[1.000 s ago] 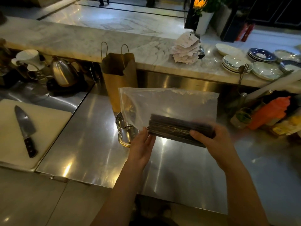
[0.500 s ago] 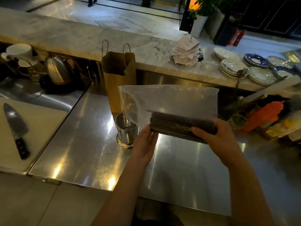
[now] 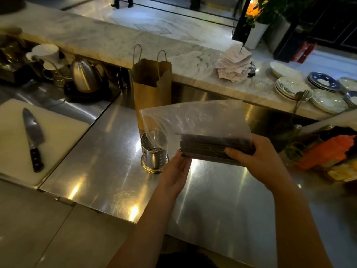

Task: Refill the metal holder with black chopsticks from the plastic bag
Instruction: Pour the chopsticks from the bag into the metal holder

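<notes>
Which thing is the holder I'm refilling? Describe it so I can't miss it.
On the steel counter, look just in front of the brown paper bag. The holder is the short, shiny, upright metal cylinder there, left of the left hand; unlike the kettle, it is open-topped with small holes.

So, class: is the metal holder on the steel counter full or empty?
Empty: the metal holder shows its bare perforated floor; the chopsticks remain bagged.

Holder (image 3: 154, 156) stands on tabletop (image 3: 108, 163), paper bag (image 3: 151, 88) behind it. Cutting board (image 3: 58, 140) lies left, knife (image 3: 32, 138) on it. Plates (image 3: 293, 88) sit far right, on the ledge behind.
</notes>
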`<state>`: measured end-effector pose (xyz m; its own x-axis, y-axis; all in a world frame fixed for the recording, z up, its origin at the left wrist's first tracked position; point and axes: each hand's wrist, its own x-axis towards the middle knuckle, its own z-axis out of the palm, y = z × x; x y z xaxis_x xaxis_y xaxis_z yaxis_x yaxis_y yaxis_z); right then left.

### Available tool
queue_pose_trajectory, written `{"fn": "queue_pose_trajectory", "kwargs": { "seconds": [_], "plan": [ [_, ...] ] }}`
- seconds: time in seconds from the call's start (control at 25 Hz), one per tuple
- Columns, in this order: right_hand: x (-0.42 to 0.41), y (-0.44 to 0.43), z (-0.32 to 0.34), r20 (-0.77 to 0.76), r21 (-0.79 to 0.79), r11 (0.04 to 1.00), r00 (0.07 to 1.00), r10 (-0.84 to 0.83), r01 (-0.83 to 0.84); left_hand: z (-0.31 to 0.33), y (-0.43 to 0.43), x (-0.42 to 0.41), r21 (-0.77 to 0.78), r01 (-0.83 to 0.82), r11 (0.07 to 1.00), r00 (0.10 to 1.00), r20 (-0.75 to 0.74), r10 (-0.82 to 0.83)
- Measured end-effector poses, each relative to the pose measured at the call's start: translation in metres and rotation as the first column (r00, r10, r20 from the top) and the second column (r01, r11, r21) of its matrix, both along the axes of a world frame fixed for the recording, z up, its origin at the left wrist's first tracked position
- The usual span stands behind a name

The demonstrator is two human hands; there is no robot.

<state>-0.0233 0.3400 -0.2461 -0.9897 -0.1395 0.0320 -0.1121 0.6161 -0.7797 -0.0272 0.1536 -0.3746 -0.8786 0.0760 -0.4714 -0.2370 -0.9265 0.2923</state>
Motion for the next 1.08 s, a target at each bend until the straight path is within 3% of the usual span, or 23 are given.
{"fn": "queue_pose_trajectory", "kwargs": {
  "seconds": [0.36, 1.08],
  "plan": [
    [-0.007, -0.017, 0.010, -0.024, 0.092, 0.995, 0.999, 0.044, -0.042, -0.004, -0.003, -0.006, 0.041, -0.021, 0.999, 0.995, 0.095, 0.017],
    [-0.011, -0.038, 0.023, -0.016, 0.166, 0.985, 0.999, 0.046, -0.043, -0.007, -0.008, -0.011, 0.098, -0.057, 0.994, 0.992, 0.114, 0.045]
  ]
}}
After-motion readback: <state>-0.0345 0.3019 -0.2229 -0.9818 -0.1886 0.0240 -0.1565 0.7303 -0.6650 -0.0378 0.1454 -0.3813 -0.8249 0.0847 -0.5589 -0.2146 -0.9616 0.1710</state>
